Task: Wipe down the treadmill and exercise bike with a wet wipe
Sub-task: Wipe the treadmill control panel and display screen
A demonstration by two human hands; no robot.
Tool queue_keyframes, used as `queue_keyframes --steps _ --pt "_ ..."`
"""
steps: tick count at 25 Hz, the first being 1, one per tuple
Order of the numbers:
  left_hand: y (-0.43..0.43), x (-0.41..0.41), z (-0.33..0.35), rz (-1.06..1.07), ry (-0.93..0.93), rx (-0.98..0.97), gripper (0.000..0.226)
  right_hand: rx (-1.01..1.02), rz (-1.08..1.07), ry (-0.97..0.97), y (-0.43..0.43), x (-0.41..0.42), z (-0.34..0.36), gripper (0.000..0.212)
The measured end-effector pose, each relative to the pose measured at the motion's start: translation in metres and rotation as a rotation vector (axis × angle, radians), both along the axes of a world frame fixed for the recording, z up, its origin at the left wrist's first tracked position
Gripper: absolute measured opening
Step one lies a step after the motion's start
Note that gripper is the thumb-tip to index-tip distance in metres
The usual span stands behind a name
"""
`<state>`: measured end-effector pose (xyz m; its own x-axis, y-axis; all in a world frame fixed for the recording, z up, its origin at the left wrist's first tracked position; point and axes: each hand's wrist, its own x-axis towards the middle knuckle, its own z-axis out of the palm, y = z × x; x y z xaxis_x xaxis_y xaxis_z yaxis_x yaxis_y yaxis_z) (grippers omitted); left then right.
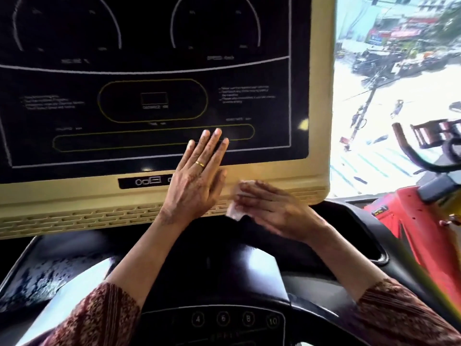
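The left hand (197,178) is raised flat with its fingers straight and close together, released and holding nothing. Its fingertips lie over the lower part of the dark screen (149,71) and its palm over the beige frame (74,196) of the treadmill console. A gold ring (199,164) sits on one finger. Just beside it, to the right and a little lower, the right hand (272,208) holds a white wet wipe (234,212) against the bottom edge of the frame, near the slotted vents. This hand is blurred, so its fingers only seem to be curled over the wipe, with a crumpled corner sticking out below them. Both forearms come up from patterned dark red sleeves (99,313) at the bottom of the view. Below the console is a glossy black panel (249,245), and nearer the person is a row of round number buttons (235,318) marked 4, 6, 8 and 10. To the right stands the red exercise bike (411,221), well apart from both hands, with its curved handlebar (409,151) rising in front of a bright window (374,83) that looks down on a street.
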<state>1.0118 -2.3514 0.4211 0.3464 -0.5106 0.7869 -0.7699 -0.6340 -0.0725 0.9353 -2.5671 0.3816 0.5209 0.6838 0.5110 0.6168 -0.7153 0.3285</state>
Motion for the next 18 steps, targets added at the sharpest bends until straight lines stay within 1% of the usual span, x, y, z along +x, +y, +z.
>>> queue_keyframes --steps 1,3,4,5,7,10,12,13,14,16,17,18 --pt "-0.002 0.000 -0.003 0.014 -0.015 0.013 0.050 0.051 -0.067 0.000 -0.024 -0.011 -0.005 0.034" --pt "-0.002 0.001 -0.007 0.038 -0.051 0.032 0.050 0.241 -0.214 -0.014 -0.067 -0.035 -0.014 0.033" --pt "-0.002 0.001 -0.008 0.043 -0.060 0.032 0.050 0.343 -0.271 -0.019 -0.076 -0.042 -0.017 0.033" --pt "-0.003 0.001 -0.008 0.044 -0.064 0.029 0.050 0.404 -0.305 -0.041 -0.073 -0.043 -0.019 0.033" --pt "-0.003 0.002 -0.007 0.042 -0.062 0.024 0.049 0.399 -0.267 -0.099 -0.037 -0.028 -0.022 0.036" --pt "-0.001 0.002 -0.007 0.039 -0.061 0.020 0.048 0.282 -0.111 -0.095 0.024 0.002 -0.005 0.035" --pt "0.000 0.003 -0.006 0.035 -0.061 0.017 0.047 0.253 -0.121 -0.143 0.019 0.013 0.006 0.037" --pt "0.000 0.003 -0.006 0.031 -0.058 0.010 0.047 0.314 -0.178 -0.165 0.005 0.015 0.009 0.039" --pt "-0.001 0.003 -0.006 0.026 -0.057 -0.001 0.047 0.436 -0.267 -0.174 -0.011 0.013 0.009 0.040" --pt "-0.003 0.003 -0.006 0.022 -0.061 -0.023 0.048 0.746 -0.409 -0.172 -0.024 0.006 0.010 0.040" --pt "-0.004 0.003 -0.007 0.021 -0.066 -0.026 0.048 0.813 -0.436 -0.185 -0.012 0.008 0.011 0.040" --pt "-0.004 0.003 -0.007 0.021 -0.071 -0.027 0.048 0.799 -0.416 -0.172 0.007 0.012 0.010 0.040"
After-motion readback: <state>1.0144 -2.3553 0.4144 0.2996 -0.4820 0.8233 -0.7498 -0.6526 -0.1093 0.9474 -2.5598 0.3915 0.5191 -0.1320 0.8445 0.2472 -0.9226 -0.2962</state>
